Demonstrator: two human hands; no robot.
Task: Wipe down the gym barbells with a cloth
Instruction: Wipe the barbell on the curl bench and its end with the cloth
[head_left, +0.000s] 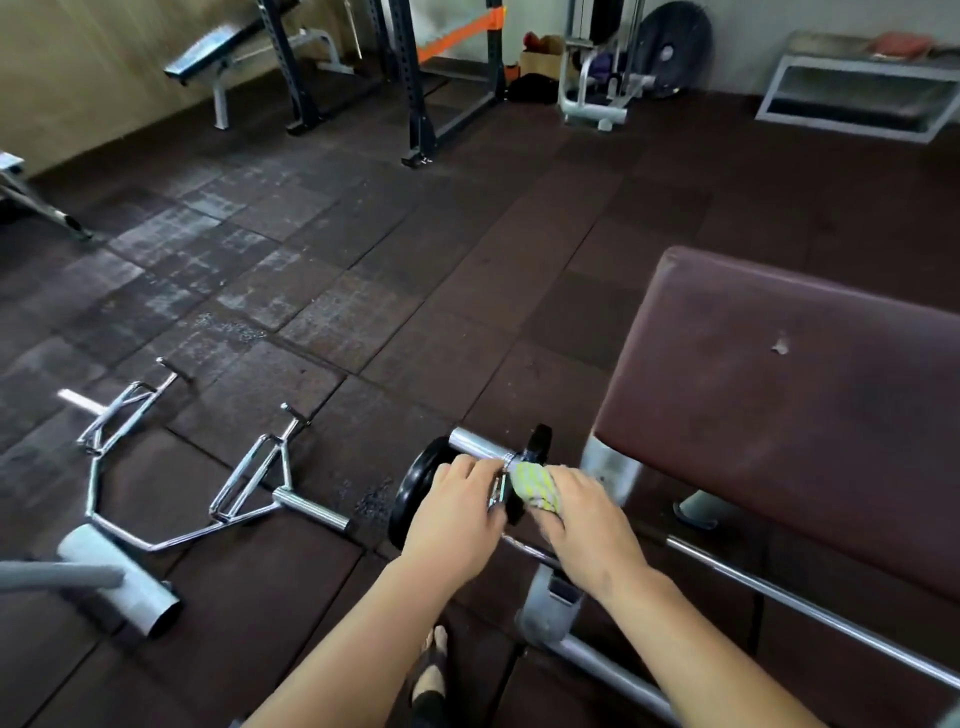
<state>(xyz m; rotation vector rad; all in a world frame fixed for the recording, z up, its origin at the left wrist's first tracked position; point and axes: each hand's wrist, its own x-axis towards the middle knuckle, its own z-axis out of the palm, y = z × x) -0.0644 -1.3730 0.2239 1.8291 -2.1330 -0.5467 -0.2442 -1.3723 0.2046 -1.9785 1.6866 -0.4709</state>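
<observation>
Lower left: chrome trap bar (171, 483) lying on rubber floor (363, 260). Lower centre: barbell (779, 582) with black plate (415, 493). Left hand (457, 519) fingers curled over the sleeve at the spring collar (500, 483). Right hand (587, 519) clutches yellow-white cloth (535, 486) against the bar. Right: maroon bench pad (805, 389).

Two hands are in view: the left hand (457, 512) and the right hand (587, 512). One cloth (535, 486) sits between them. One barbell (779, 597) passes beneath them, carrying two black plates (415, 483). Two chrome bars (171, 467) lie on the floor left of the hands. One padded bench (789, 395) stands right of them.
</observation>
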